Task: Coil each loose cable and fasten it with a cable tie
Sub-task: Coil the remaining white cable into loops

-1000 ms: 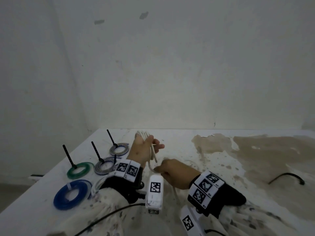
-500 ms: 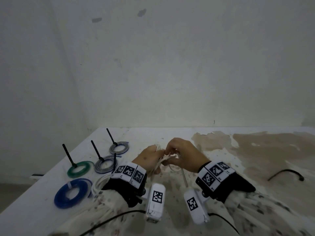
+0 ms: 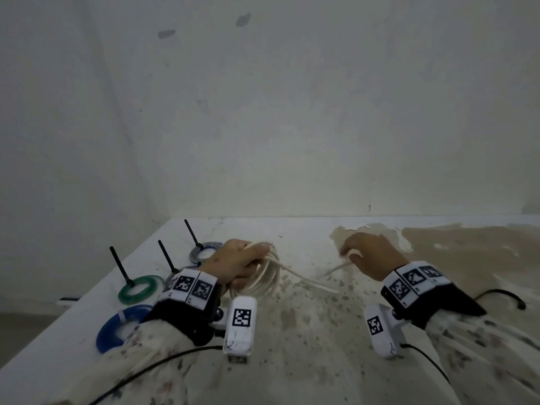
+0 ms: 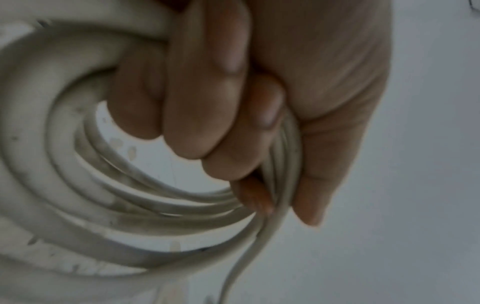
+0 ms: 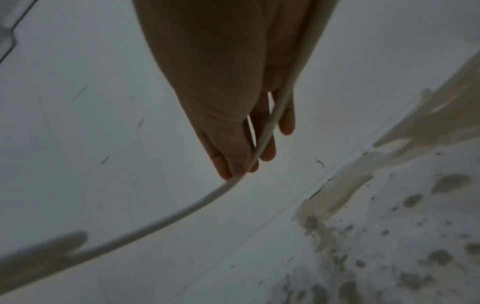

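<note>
My left hand (image 3: 248, 260) grips a coil of white cable (image 3: 264, 280) just above the table, left of centre. In the left wrist view the fingers (image 4: 207, 115) curl through the stacked loops of the coil (image 4: 64, 185) and the thumb presses them from the other side. One free strand (image 3: 304, 277) trails from the coil rightwards over the table to my right hand (image 3: 349, 254). In the right wrist view the right hand (image 5: 241, 166) pinches this white cable (image 5: 182, 211) between thumb and fingers, and the cable runs along the palm.
Tied coils with upright black ties lie at the table's left: a green coil (image 3: 140, 289), a blue coil (image 3: 122, 325), a grey coil (image 3: 204, 249), and another grey one (image 3: 172, 277) half hidden by my left wrist. A loose black cable (image 3: 502, 296) lies far right. The table (image 3: 292, 331) is stained brown.
My right hand has moved right, away from the left hand, drawing a strand of white cable out between them. The left hand has stayed in place with the coil.
</note>
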